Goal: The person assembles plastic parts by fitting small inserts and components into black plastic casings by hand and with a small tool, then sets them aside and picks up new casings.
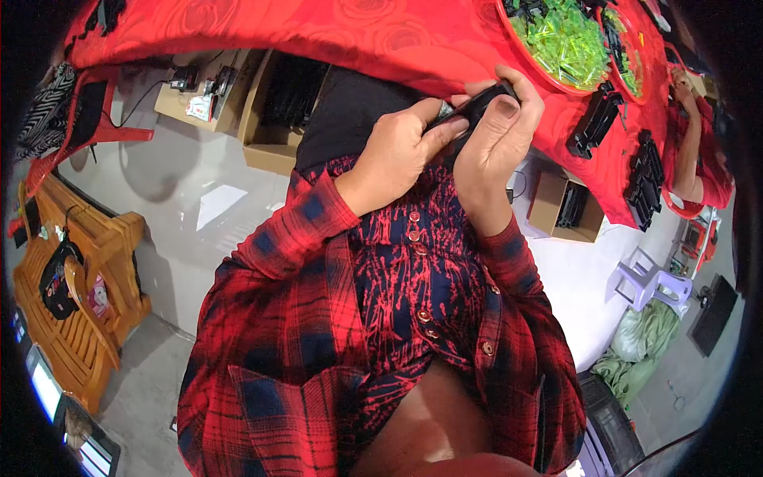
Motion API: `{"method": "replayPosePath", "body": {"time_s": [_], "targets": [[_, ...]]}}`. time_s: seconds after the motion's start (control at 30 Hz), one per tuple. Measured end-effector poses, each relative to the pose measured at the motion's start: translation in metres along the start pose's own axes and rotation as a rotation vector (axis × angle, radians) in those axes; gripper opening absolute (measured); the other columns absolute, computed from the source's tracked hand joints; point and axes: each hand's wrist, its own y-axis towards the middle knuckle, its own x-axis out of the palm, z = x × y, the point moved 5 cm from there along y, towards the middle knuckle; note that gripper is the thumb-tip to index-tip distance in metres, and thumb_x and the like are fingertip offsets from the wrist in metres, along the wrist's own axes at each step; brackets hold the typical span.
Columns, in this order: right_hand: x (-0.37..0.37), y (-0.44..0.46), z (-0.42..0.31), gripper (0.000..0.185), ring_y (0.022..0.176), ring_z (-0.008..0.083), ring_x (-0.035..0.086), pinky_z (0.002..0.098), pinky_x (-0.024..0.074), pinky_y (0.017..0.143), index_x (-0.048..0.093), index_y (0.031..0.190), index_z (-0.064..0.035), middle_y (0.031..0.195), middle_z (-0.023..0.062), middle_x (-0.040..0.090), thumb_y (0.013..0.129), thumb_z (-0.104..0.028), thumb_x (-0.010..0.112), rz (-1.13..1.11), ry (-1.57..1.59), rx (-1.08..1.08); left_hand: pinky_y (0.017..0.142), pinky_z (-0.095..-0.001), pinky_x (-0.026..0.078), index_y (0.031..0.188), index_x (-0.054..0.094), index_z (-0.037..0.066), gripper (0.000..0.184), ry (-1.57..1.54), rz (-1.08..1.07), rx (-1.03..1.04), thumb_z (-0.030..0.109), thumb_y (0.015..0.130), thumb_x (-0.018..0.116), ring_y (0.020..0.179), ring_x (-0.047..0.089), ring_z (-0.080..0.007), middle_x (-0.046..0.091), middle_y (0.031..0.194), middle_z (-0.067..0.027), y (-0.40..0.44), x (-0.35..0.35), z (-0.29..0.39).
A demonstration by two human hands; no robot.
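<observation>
Above my lap, close to the edge of the red tablecloth, both hands meet around a small dark object. It looks like a black plastic piece, but fingers cover much of it and its exact kind does not show. My left hand pinches its near end with thumb and fingers. Around the other end curls my right hand, its thumb pressed on top. Something pale and small shows by the left fingertips, too little to name.
A red basin of bright green plastic pieces stands on the table, with black plastic assemblies to its right. Cardboard boxes hold black parts on the floor. A wooden bench is at left; another person's arm appears at right.
</observation>
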Motion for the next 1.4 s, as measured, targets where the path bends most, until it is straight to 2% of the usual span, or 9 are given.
{"method": "replayPosePath", "body": {"time_s": [0.27, 0.37, 0.43, 0.47, 0.7, 1.1, 1.2, 1.27, 1.4], "targets": [[-0.004, 0.0, -0.004, 0.038, 0.08, 0.0149, 0.059, 0.0285, 0.0473, 0.078, 0.043, 0.127, 0.0021, 0.094, 0.0111, 0.058, 0.108, -0.03, 0.034, -0.005, -0.084, -0.026, 0.063, -0.0376, 0.048, 0.1, 0.063, -0.001, 0.029, -0.072, 0.018, 0.066, 0.028, 0.095, 0.062, 0.065, 0.062, -0.0267, 0.06, 0.072, -0.0209, 0.0, 0.003, 0.001], [-0.005, 0.012, 0.003, 0.035, 0.079, 0.0149, 0.059, 0.0289, 0.0473, 0.078, 0.048, 0.123, 0.002, 0.093, 0.011, 0.06, 0.108, -0.026, 0.034, -0.004, -0.121, 0.021, 0.064, -0.0333, 0.05, 0.114, 0.062, 0.001, 0.038, 0.003, -0.108, -0.021, 0.035, 0.1, 0.054, 0.066, 0.063, -0.02, 0.066, 0.077, -0.0149, 0.011, 0.004, -0.007], [-0.005, 0.023, 0.009, 0.036, 0.077, 0.0153, 0.061, 0.0285, 0.0486, 0.075, 0.05, 0.121, 0.002, 0.091, 0.0109, 0.062, 0.108, -0.028, 0.034, -0.052, -0.036, 0.17, 0.064, -0.0277, 0.052, 0.126, 0.056, 0.003, 0.056, -0.385, -0.29, -0.213, 0.051, 0.103, 0.038, 0.069, 0.064, -0.0152, 0.069, 0.088, -0.0083, 0.012, 0.007, -0.007], [-0.004, 0.026, 0.017, 0.033, 0.064, 0.0123, 0.054, 0.0281, 0.0453, 0.058, 0.055, 0.113, 0.0007, 0.081, 0.0088, 0.064, 0.107, -0.028, 0.039, 0.018, 0.109, 0.273, 0.064, -0.0245, 0.053, 0.131, 0.052, 0.005, 0.072, -0.495, -0.438, -0.297, 0.063, 0.101, 0.024, 0.073, 0.064, -0.0124, 0.068, 0.098, -0.0073, 0.013, 0.006, -0.015], [-0.005, 0.042, 0.044, 0.04, 0.065, 0.0102, 0.053, 0.027, 0.0448, 0.06, 0.057, 0.107, 0.0011, 0.081, 0.0062, 0.063, 0.108, -0.033, 0.036, -0.09, 0.159, 0.297, 0.076, -0.0341, 0.057, 0.135, 0.046, -0.004, 0.095, -0.724, -0.473, -0.406, 0.076, 0.092, 0.016, 0.091, 0.067, -0.0251, 0.065, 0.11, -0.0211, 0.021, 0.0, -0.008], [0.007, 0.058, 0.047, 0.044, 0.072, 0.0126, 0.059, 0.0276, 0.0478, 0.066, 0.057, 0.11, 0.0021, 0.084, 0.008, 0.064, 0.107, -0.037, 0.037, -0.126, 0.308, 0.412, 0.083, -0.0369, 0.055, 0.139, 0.045, 0.0, 0.077, -0.82, -0.454, -0.44, 0.064, 0.1, 0.024, 0.098, 0.066, -0.0269, 0.063, 0.118, -0.0213, 0.029, -0.006, -0.007], [0.008, 0.063, 0.046, 0.044, 0.073, 0.0124, 0.059, 0.0278, 0.0479, 0.067, 0.056, 0.111, 0.0024, 0.084, 0.0082, 0.065, 0.107, -0.037, 0.037, -0.127, 0.296, 0.393, 0.086, -0.0365, 0.054, 0.136, 0.048, 0.0, 0.059, -0.854, -0.452, -0.44, 0.048, 0.103, 0.038, 0.098, 0.066, -0.0259, 0.064, 0.118, -0.0195, 0.029, -0.008, -0.005], [0.007, 0.067, 0.047, 0.044, 0.074, 0.0124, 0.058, 0.0278, 0.0479, 0.068, 0.056, 0.111, 0.0025, 0.084, 0.0083, 0.065, 0.107, -0.037, 0.037, -0.125, 0.281, 0.367, 0.085, -0.0326, 0.053, 0.132, 0.051, 0.001, 0.043, -0.699, -0.388, -0.436, 0.031, 0.101, 0.049, 0.098, 0.065, -0.021, 0.065, 0.115, -0.0143, 0.027, -0.012, 0.0], [0.005, 0.075, 0.048, 0.047, 0.075, 0.0128, 0.062, 0.0255, 0.0502, 0.068, 0.055, 0.119, 0.0012, 0.09, 0.0095, 0.065, 0.106, -0.041, 0.039, -0.143, 0.246, 0.319, 0.079, -0.024, 0.047, 0.121, 0.057, 0.003, 0.029, -0.418, -0.414, -0.403, 0.023, 0.099, 0.053, 0.091, 0.058, -0.0096, 0.063, 0.101, -0.0022, 0.023, -0.017, 0.001]]}}
